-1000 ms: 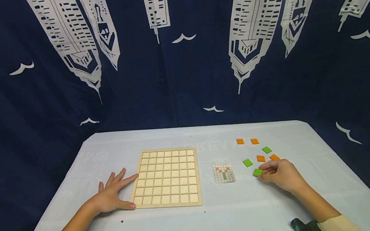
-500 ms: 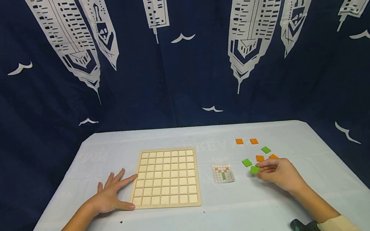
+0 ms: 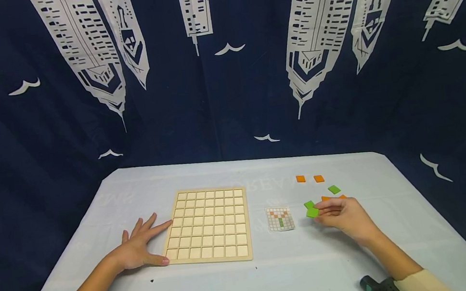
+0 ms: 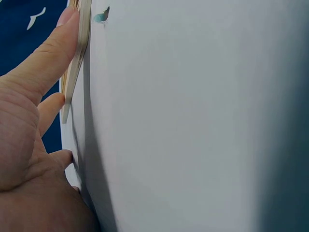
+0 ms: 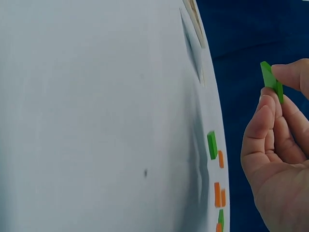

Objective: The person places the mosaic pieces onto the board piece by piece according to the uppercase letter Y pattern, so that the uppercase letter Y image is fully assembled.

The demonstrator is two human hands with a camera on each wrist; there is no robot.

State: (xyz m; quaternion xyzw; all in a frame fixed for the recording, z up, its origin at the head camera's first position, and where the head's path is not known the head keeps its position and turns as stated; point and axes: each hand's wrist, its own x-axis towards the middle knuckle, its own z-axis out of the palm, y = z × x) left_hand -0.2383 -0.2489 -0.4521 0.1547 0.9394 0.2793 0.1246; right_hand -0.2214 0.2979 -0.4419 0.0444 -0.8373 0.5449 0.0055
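Note:
A pale wooden board with a grid of square recesses (image 3: 208,226) lies flat on the white table. My left hand (image 3: 136,247) is spread beside its left edge, with the thumb and index fingertip touching the frame; the left wrist view shows the thumb (image 4: 53,58) against the board's side. My right hand (image 3: 347,219) pinches a small square green tile (image 3: 312,212) between thumb and fingers. In the right wrist view this tile (image 5: 271,82) is tilted and raised off the table. Behind it in the head view lies another green tile (image 3: 308,204), partly covered.
A small printed card (image 3: 280,219) with an orange and green grid pattern lies between board and right hand. Farther back are a green tile (image 3: 334,189) and orange tiles (image 3: 300,179); two more orange ones are partly hidden behind the right hand. A navy curtain (image 3: 209,95) hangs behind the table.
My right hand has lifted the green tile from the table and carried it a little left, so it now overlaps another green tile in view. The left hand stays on the board's edge.

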